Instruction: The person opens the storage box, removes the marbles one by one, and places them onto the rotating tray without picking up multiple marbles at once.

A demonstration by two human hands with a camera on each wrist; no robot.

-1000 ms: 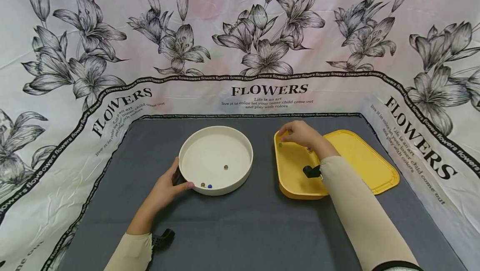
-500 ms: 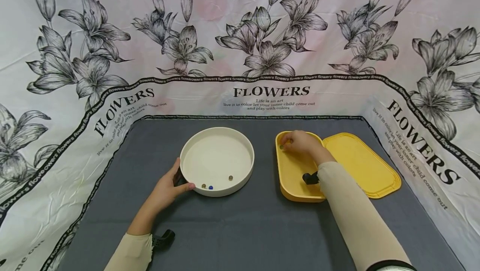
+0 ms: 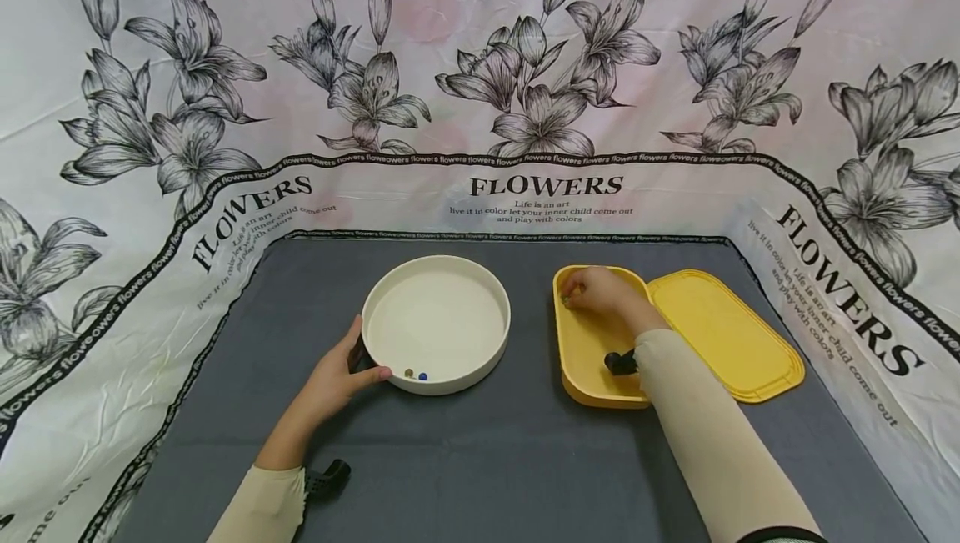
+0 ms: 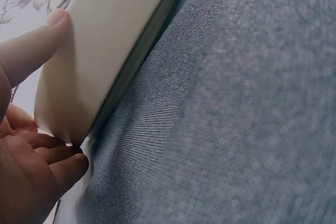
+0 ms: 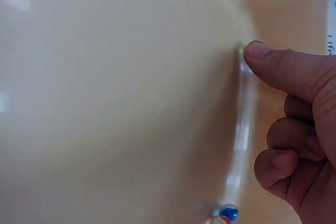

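Two hands well apart. Left hand (image 3: 333, 384) grips the round white dish (image 3: 437, 318) at its near-left side, thumb on the rim, fingers around the outer wall and at the base edge. Dish is mouth up on the gray bench (image 3: 480, 468), left of the box; circular, so no long axis; slight tilt can't be told. Inside it, a brown marble (image 3: 408, 374) and a blue marble (image 3: 423, 376) lie close by the near rim, the pair lined up left to right. Right hand (image 3: 600, 289) reaches into the far-left part of the yellow box (image 3: 588, 359), fingers bent, pointing left, by a greenish marble (image 3: 566, 300); can't tell if it pinches anything. Box is mouth up, rounded corners, long axis running away from the person. Right wrist view: thumb at the box wall, lower fingers curled, a blue-swirled marble (image 5: 229, 212) and a red-marked marble (image 5: 221, 220) at the frame bottom. Yellow lid (image 3: 738, 339) lies flat just right of the box, long axis slanting from far left to near right, partly behind the right sleeve (image 3: 712, 434).
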